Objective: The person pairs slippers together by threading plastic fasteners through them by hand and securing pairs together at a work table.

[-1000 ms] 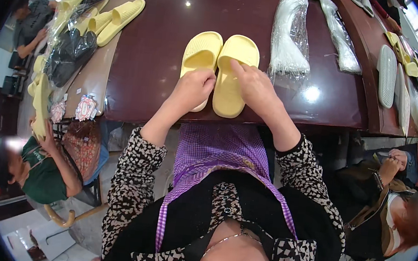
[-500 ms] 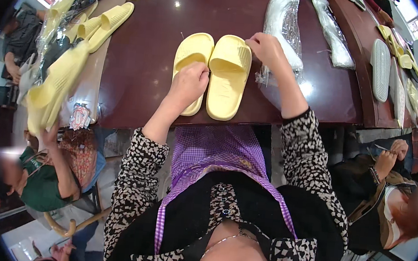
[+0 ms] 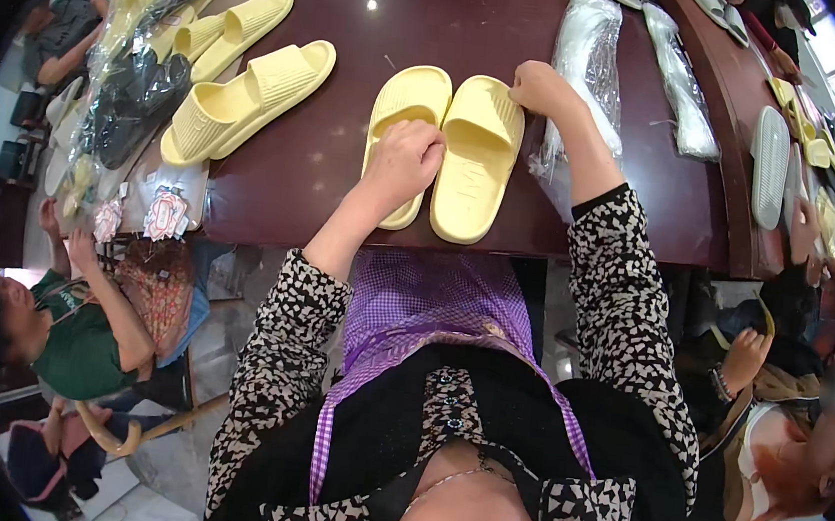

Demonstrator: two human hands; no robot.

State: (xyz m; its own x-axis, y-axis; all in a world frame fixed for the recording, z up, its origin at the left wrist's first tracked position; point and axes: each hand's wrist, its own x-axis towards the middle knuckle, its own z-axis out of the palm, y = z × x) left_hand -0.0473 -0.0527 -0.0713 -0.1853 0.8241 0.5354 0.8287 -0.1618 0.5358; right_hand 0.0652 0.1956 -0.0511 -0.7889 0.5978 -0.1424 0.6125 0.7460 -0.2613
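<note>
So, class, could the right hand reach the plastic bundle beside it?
Probably yes: the plastic bundle lies close beside the right hand, nothing visible between, though that hand seems to touch a yellow slipper.

Left slipper (image 3: 413, 91) partly behind fingers (image 3: 421, 136)

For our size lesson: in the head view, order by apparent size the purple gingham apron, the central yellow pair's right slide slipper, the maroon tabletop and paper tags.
1. Maroon tabletop
2. Purple gingham apron
3. Right yellow slide slipper
4. Paper tags
</note>
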